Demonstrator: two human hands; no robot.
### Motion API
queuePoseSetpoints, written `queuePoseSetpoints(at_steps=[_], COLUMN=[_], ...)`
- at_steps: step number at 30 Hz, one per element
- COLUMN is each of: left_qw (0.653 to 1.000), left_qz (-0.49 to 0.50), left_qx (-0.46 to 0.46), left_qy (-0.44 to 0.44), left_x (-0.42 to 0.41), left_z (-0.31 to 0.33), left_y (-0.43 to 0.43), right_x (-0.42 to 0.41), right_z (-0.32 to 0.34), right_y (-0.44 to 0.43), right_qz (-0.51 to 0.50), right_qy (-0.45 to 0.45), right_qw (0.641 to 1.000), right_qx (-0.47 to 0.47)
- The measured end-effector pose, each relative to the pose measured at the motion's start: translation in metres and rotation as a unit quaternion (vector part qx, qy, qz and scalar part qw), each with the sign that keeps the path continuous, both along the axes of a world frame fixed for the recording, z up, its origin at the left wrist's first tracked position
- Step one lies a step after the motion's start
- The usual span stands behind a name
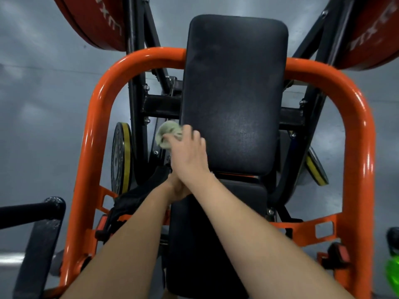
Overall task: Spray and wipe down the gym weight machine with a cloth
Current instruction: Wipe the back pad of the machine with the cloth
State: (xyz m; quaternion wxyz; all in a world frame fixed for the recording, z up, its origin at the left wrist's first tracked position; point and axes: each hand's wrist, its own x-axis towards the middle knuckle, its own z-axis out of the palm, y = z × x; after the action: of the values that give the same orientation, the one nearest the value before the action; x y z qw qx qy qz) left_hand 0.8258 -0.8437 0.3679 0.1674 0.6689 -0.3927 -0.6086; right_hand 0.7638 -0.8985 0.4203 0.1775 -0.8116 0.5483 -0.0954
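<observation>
The weight machine has a black back pad (235, 93), a black seat pad (205, 244) below it and an orange tube frame (97, 108) around both. My right hand (189, 152) grips a crumpled pale cloth (167, 133) and holds it against the lower left edge of the back pad. My left hand (176, 190) reaches to the gap between seat and back pad. It lies mostly under my right wrist, so its fingers are hidden.
Red weight plates hang at the top left (95, 20) and top right (371, 33). A black plate with a yellow rim (121, 156) stands left of the pad. A black padded bar (28, 212) juts in at the left. A green object with a dark top (393, 270) sits at the right edge.
</observation>
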Motion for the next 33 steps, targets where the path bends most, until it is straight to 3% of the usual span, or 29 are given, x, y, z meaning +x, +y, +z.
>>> queuePoseSetpoints(at_steps=[1,3,5,7,9,11,13,15,17,18,19,21,24,26,29,31,33], left_qw=[0.999,0.992,0.995,0.997,0.997,0.97,0.937,0.912,0.891,0.886,0.886,0.891,0.904,0.901,0.885,0.87,0.861], left_qz=[0.034,0.064,-0.027,-0.023,0.056,0.226,0.346,0.411,0.454,0.463,0.463,0.448,0.406,0.401,0.394,0.393,0.39], left_qx=[0.02,0.112,0.055,0.063,0.053,0.046,0.023,0.004,-0.009,-0.011,-0.019,-0.043,-0.068,-0.07,-0.038,-0.049,-0.059], left_qy=[-0.007,-0.011,-0.078,-0.038,0.029,0.082,0.036,0.003,0.0,-0.003,-0.02,-0.055,-0.117,-0.153,-0.243,-0.293,-0.322], left_x=[-0.003,0.0,0.007,0.012,0.01,0.016,0.025,0.032,0.028,0.023,0.018,0.01,0.002,-0.003,-0.016,-0.024,-0.026], left_z=[0.004,0.005,0.002,0.004,0.008,0.012,0.014,0.016,0.026,0.031,0.037,0.05,0.065,0.068,0.057,0.046,0.039], left_y=[-0.005,-0.006,0.002,0.005,0.004,-0.003,-0.015,-0.029,-0.051,-0.064,-0.076,-0.098,-0.132,-0.154,-0.171,-0.172,-0.17], right_x=[0.002,-0.013,-0.048,-0.091,-0.112,-0.1,-0.07,-0.038,-0.029,-0.034,-0.044,-0.078,-0.138,-0.139,-0.103,-0.075,-0.055], right_z=[0.002,0.007,0.007,0.006,0.004,0.004,0.005,0.005,0.002,0.005,0.007,0.013,0.018,0.015,0.014,0.019,0.027], right_y=[-0.011,-0.043,-0.074,-0.092,-0.093,-0.083,-0.066,-0.047,-0.051,-0.064,-0.078,-0.106,-0.137,-0.142,-0.139,-0.143,-0.149], right_qz=[0.045,0.012,-0.115,-0.275,-0.383,-0.42,-0.344,-0.124,0.056,0.077,0.052,-0.119,-0.404,-0.445,-0.338,-0.135,0.064], right_qy=[0.023,0.042,0.046,0.029,0.011,-0.008,0.002,0.03,0.02,0.025,0.034,0.029,-0.044,-0.063,-0.043,-0.026,-0.008], right_qw=[0.998,0.992,0.983,0.952,0.914,0.901,0.935,0.99,0.996,0.993,0.993,0.984,0.908,0.888,0.933,0.985,0.995], right_qx=[-0.044,-0.123,-0.133,-0.135,-0.133,-0.108,-0.081,-0.061,-0.072,-0.083,-0.102,-0.129,-0.104,-0.093,-0.112,-0.103,-0.077])
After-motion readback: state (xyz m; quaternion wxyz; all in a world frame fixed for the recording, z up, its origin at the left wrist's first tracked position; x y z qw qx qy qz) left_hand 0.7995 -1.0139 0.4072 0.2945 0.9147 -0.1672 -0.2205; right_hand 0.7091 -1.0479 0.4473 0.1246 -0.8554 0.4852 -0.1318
